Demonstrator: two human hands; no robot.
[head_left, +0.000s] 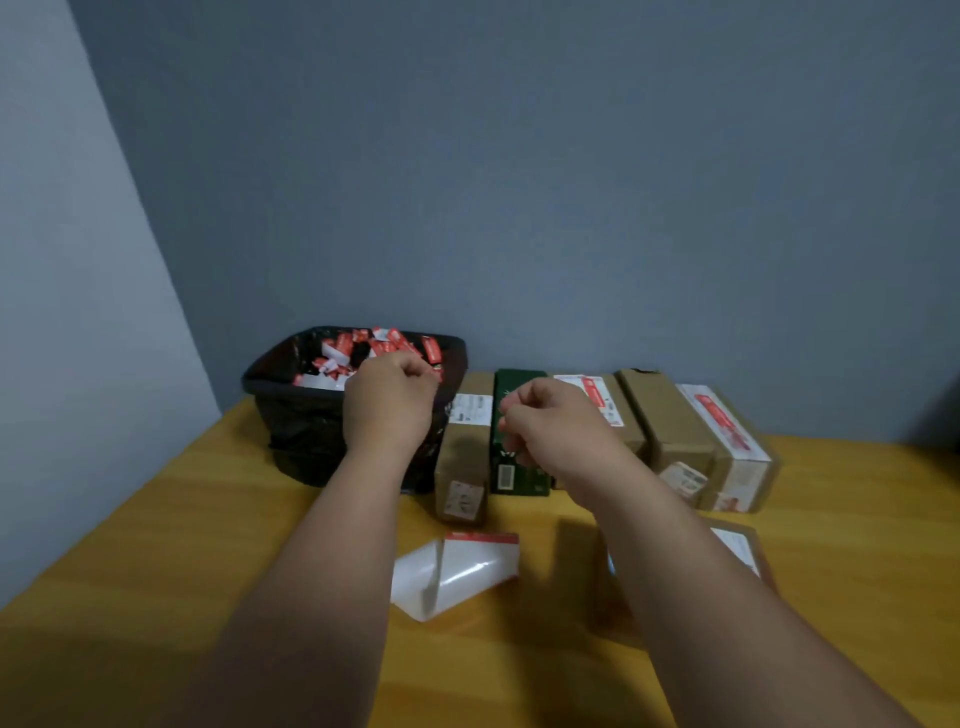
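Observation:
My left hand (389, 400) reaches over the near right rim of a black lined bin (270, 387), fingers curled. A small red scrap shows at its fingertips, but whether it is pinched or lies in the bin is unclear. The bin holds several torn red and white label scraps (343, 345). My right hand (550, 426) hovers in front of a dark green box (517, 387), fingers curled, with nothing visible in it. A white label backing sheet (457, 571) with a red edge lies on the table between my forearms.
A row of cardboard boxes stands against the wall on the wooden table (156, 545): a brown one (465, 457) beside the bin, another (670, 426), and one with a red label (727, 441). Another box (737, 551) lies under my right forearm.

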